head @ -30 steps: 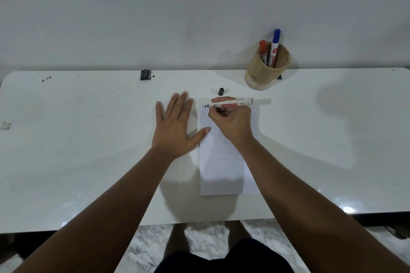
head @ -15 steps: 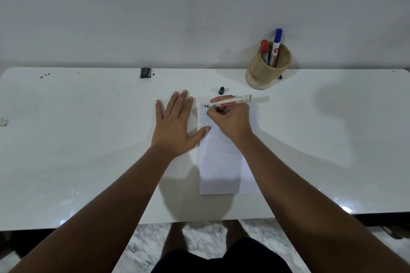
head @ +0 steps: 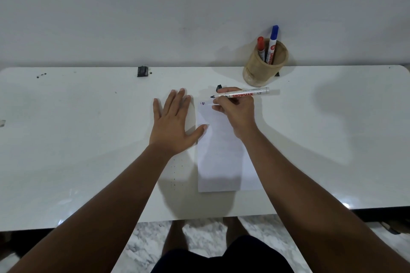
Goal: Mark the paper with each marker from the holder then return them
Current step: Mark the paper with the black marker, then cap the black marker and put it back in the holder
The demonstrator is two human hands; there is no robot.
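The right hand (head: 235,113) grips a white marker (head: 241,94) between thumb and fingers; the barrel lies nearly level, dark tip pointing left, and carries a red band with "SNOWMAN" in white capitals, printed upside down from this view. Smaller printing beside the band is too fine to read. The tip sits just above the far left corner of the paper (head: 221,157), where a few short dark marks (head: 202,103) are visible. The heel of this hand rests on the sheet.

The left hand (head: 174,124) lies flat and open, palm down, fingers spread and holding nothing; its thumb tip touches the left edge of the paper while the rest of the hand presses the white table (head: 77,139). Both forearms extend bare from the lower corners.

A small black cap (head: 219,87) lies on the table just beyond the right hand. Farther back right, a tan cylindrical holder (head: 261,68) stands near the far edge, containing a red-capped marker (head: 261,47) and a taller blue-capped marker (head: 273,44), whose lettering is only partly legible. A black clip-like object (head: 143,71) sits at the far edge, left of centre. Dark specks dot the tabletop. A plain grey wall (head: 155,11) rises behind; marbled floor (head: 142,241) shows below the near edge.
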